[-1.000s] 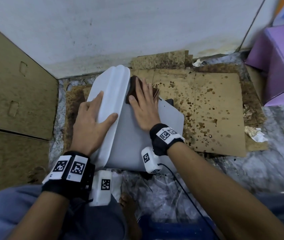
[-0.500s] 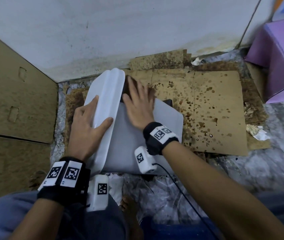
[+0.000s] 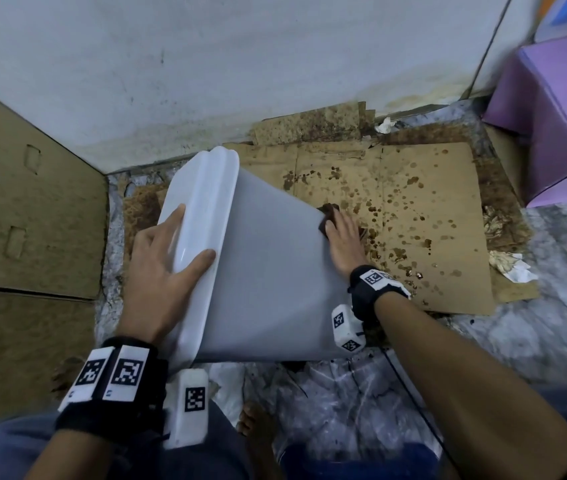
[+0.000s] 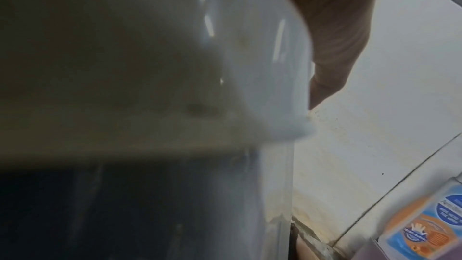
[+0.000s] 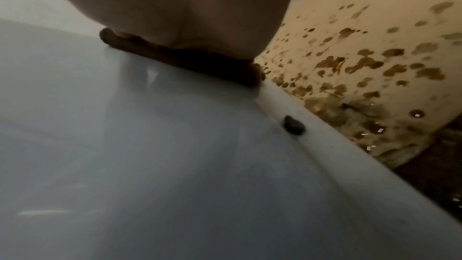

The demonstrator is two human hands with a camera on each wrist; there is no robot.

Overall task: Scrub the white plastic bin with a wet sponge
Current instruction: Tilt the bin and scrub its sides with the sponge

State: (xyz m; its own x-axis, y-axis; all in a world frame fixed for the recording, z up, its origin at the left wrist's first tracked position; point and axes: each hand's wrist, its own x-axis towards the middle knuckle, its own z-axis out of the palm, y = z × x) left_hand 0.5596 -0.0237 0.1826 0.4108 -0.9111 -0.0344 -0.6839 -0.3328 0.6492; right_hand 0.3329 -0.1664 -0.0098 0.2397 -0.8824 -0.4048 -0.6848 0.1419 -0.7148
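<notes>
The white plastic bin lies on its side on the floor, its mouth to the left. My left hand grips the bin's rim, thumb on the outer wall and fingers over the lip. The left wrist view shows that rim close up with one finger beside it. At the far right corner of the bin's upper wall, my right hand presses a dark brown sponge flat against the plastic. In the right wrist view the sponge is squashed under my palm. A dark speck sits on the bin's edge.
Wet, brown-spotted cardboard covers the floor to the right of the bin. A purple box stands at the far right and a cardboard panel at the left. The wall is close behind. Crumpled paper lies on the marble floor.
My right hand has slid the sponge from beside the rim, rightward along the wall, to the bin's base end. The left hand has kept its hold on the rim.
</notes>
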